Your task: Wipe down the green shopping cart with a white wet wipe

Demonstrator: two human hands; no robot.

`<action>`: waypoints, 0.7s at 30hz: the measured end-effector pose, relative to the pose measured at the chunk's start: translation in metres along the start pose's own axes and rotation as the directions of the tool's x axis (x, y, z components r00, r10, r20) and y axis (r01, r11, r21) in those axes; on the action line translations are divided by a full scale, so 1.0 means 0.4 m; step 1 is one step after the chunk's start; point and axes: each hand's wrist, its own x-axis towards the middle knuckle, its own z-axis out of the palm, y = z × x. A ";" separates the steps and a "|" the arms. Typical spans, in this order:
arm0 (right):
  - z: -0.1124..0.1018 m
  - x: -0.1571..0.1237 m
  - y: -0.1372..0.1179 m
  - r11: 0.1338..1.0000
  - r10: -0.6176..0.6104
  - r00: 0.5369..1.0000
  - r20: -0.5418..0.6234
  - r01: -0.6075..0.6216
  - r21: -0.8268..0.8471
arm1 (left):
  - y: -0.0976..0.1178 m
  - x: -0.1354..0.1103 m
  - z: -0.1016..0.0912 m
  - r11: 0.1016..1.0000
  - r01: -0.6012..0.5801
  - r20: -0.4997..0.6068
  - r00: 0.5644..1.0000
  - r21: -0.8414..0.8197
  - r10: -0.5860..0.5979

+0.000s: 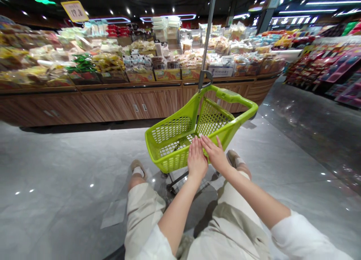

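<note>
A lime-green plastic shopping basket cart stands on the grey floor right in front of me, with its handle at the upper right and a metal pole rising from it. My left hand and my right hand lie side by side over the basket's near rim, fingers stretched out flat and pointing into the basket. Neither hand holds anything. Nothing lies in the basket. My knees in light trousers and my shoes flank the cart's wheels.
A long wooden display counter piled with packaged snacks runs across the back. A yellow price sign hangs at upper left. Shelves of coloured goods line the right aisle. Glossy grey floor spreads left and right.
</note>
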 end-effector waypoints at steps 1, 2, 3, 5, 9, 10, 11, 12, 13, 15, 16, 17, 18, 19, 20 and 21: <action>-0.008 0.002 0.014 1.000 -0.015 1.000 0.010 0.015 0.000 | -0.003 0.000 -0.001 1.000 -0.002 0.002 1.000 0.004 0.002; -0.024 0.006 0.047 1.000 0.006 1.000 0.002 -0.006 -0.013 | -0.006 0.000 -0.003 1.000 -0.003 0.003 1.000 0.006 0.003; -0.045 0.011 0.093 0.998 0.051 0.999 -0.015 -0.052 -0.034 | -0.009 0.000 -0.004 1.000 -0.004 0.003 1.000 0.004 0.004; -0.088 0.025 0.191 0.968 0.222 0.970 -0.101 -0.232 -0.094 | -0.011 0.001 -0.007 1.000 -0.010 0.003 1.000 -0.002 0.010; -0.096 0.044 0.210 0.894 0.413 0.893 -0.177 -0.435 -0.108 | 0.001 0.000 -0.004 1.000 -0.011 0.010 1.000 0.002 0.011; -0.078 0.043 0.167 0.909 0.392 0.907 -0.156 -0.408 -0.088 | 0.005 -0.001 -0.002 1.000 -0.006 0.009 1.000 0.006 0.006; -0.056 0.040 0.114 0.933 0.344 0.931 -0.122 -0.353 -0.062 | 0.008 -0.001 0.001 1.000 -0.002 0.007 1.000 0.009 0.001; -0.035 0.036 0.059 0.962 0.266 0.961 -0.082 -0.269 -0.035 | 0.010 -0.002 0.003 1.000 0.003 0.003 1.000 0.011 -0.003; -0.017 0.031 0.012 0.982 0.187 0.981 -0.049 -0.188 -0.008 | 0.010 -0.003 0.005 1.000 0.006 -0.001 1.000 0.012 -0.006; -0.003 0.022 -0.029 0.997 0.067 0.998 -0.001 -0.067 0.028 | 0.006 -0.004 0.006 1.000 0.008 -0.007 1.000 0.014 -0.007; -0.008 0.019 -0.017 0.999 0.036 0.999 0.012 -0.036 0.032 | 0.002 -0.004 0.005 1.000 0.007 -0.006 1.000 0.014 -0.007; -0.022 0.019 0.017 0.999 0.037 0.999 0.011 -0.037 0.022 | -0.002 -0.003 0.002 1.000 0.004 -0.002 1.000 0.014 -0.004; -0.042 0.020 0.066 0.998 0.055 0.998 0.004 -0.055 0.005 | -0.005 -0.003 -0.001 1.000 -0.001 0.004 1.000 0.012 0.001; -0.064 0.023 0.125 0.992 0.123 0.992 -0.031 -0.124 -0.026 | -0.008 -0.002 -0.004 1.000 -0.006 0.011 1.000 0.006 0.006; -0.086 0.026 0.183 0.975 0.210 0.974 -0.083 -0.215 -0.056 | -0.010 -0.002 -0.007 1.000 -0.010 0.016 1.000 -0.001 0.010; -0.104 0.030 0.232 0.953 0.283 0.951 -0.124 -0.293 -0.074 | -0.010 -0.001 -0.010 1.000 -0.012 0.018 1.000 -0.009 0.012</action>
